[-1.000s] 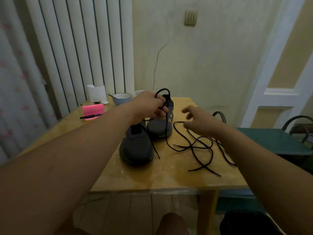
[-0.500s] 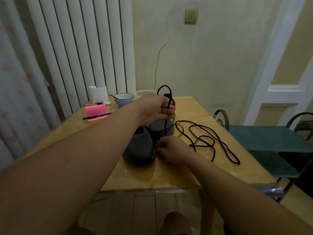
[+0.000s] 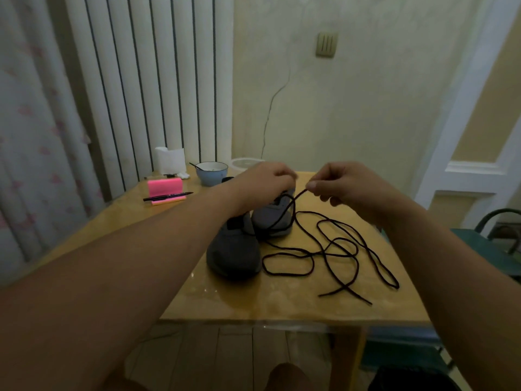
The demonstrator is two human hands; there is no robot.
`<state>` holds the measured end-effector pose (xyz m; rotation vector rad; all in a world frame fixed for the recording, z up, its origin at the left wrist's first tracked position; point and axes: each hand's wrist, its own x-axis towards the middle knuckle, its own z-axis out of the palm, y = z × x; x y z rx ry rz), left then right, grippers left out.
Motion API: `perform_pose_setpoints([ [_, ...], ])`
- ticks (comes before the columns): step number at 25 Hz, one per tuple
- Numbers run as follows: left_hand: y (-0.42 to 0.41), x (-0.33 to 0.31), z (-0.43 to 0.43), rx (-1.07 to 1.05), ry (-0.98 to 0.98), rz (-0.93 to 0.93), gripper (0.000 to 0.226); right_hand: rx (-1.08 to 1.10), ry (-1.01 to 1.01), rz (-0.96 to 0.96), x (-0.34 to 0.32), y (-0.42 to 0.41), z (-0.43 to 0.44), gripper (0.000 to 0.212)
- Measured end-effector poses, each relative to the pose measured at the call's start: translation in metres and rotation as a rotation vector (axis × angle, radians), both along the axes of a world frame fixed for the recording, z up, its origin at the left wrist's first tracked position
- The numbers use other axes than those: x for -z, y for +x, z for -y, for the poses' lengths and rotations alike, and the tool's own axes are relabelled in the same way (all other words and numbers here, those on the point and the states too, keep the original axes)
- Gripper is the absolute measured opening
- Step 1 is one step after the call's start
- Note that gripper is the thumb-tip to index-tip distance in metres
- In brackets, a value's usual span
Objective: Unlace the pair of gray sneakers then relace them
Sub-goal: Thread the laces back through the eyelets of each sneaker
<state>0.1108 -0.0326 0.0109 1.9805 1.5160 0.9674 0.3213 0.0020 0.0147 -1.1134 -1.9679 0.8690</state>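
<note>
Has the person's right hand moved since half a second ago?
Yes. The right hand rose from beside the near sneaker to above the far sneaker, pinching the lace.

- Two gray fabric sneakers: the nearer sneaker (image 3: 234, 251), the farther sneaker (image 3: 273, 220)
- Two bare hands: left hand (image 3: 263, 179), right hand (image 3: 339, 183)
- A tangle of thin black shoelaces (image 3: 324, 249); one or two, cannot tell
- One pale blue round bowl (image 3: 212, 173)
- One bright pink block (image 3: 165, 187)
- One black pen (image 3: 167, 196)
- One white paper roll (image 3: 169, 160)
- One yellow wooden bench (image 3: 282, 300)
- One beige wall switch (image 3: 326, 45)
</note>
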Motion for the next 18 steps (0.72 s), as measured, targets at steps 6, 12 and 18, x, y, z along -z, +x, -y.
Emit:
perform_pose_setpoints([
  [6,-0.013,0.002,0.007,0.161,-0.195,0.245,0.031,-0.03,-0.27,-0.885,-0.018,-0.055,-0.016,0.015],
  [12,-0.088,0.075,0.003,-0.489,0.043,0.444,0.017,0.195,0.065,-0.017,0.015,-0.083,-0.039,0.024],
  [18,-0.089,0.125,0.025,-0.436,0.155,0.492,0.029,-0.004,0.026,0.099,0.071,-0.137,-0.011,0.008],
])
